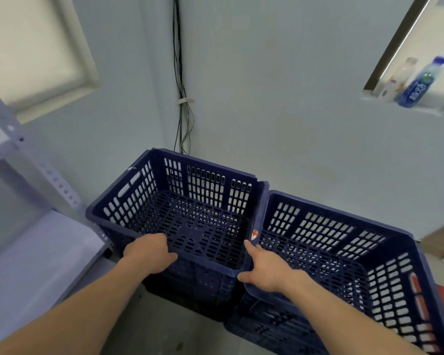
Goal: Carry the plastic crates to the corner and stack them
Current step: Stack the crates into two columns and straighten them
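**Crates side by side in the corner, both hands on the rims**

Left hand point(150, 253) first: its fingers are curled over the near rim of the left dark-blue slotted plastic crate point(139, 196), fingertips inside. That's a grip on the rim.

Right hand point(263, 267) alongside: the index finger lies straight along the rim where the two crates meet. The thumb is splayed wide toward the left hand, and the other fingers are hidden behind the palm, so I can't tell how they lie. Just past that index fingertip there's a small orange sticker point(254, 234) on the rim.

Right of those fingers, wall to wall against the gripped one, stands the right dark-blue slotted plastic crate point(318, 226). Below both sets of fingers there's more dark lattice. The left crate sits on a lower left crate point(198, 285) and the right crate on a lower right crate point(267, 326).

Out to the left of the left hand's fingers is a pale grey metal shelving rack point(59, 185) with perforated uprights.

Beyond the fingertips both stacks sit tucked into the corner of the pale walls. A bundle of thin black cables point(181, 98) runs down the corner seam behind the left crate.

Far up to the right, a blue-labelled plastic bottle point(420, 83) stands on a ledge with a clear plastic bottle point(400, 78) just beside it, both blurred. Far up to the left there's a pale window point(36, 47).
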